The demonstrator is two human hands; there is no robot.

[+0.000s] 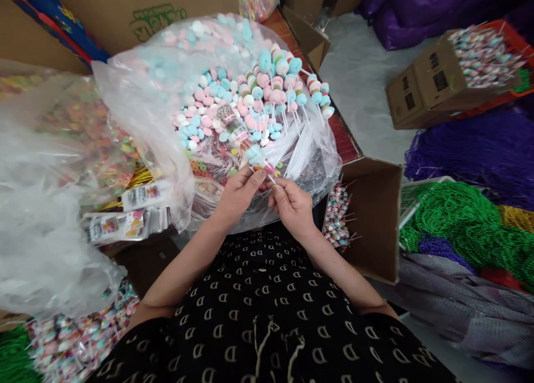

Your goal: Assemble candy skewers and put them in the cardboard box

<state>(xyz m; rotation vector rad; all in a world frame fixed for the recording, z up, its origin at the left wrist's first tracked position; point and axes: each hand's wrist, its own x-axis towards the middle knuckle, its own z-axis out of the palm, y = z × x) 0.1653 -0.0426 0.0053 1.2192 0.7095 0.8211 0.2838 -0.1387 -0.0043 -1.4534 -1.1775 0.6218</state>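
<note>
A candy skewer in a printed transparent wrapper (238,132) points away from me over the pile of sweets. My left hand (238,197) is closed around the lower end of the wrapper. My right hand (294,205) pinches the white stick (271,179) that sticks out below it. Beyond my hands, loose pink, blue and white marshmallow-like candies (204,102) lie in a large transparent plastic bag (137,88). Unwrapped candy skewers (277,88) rest at the right of the pile, above a bundle of white sticks (299,154). Ring-shaped gummies (204,169) show near my left hand.
Printed wrappers (144,197) lie stacked at the left, beside bags of colourful gummies (79,116). An open cardboard box (373,222) with wrapped skewers (337,213) stands right of my lap. Another carton (429,85) of wrapped skewers and green bead strands (454,210) are farther right.
</note>
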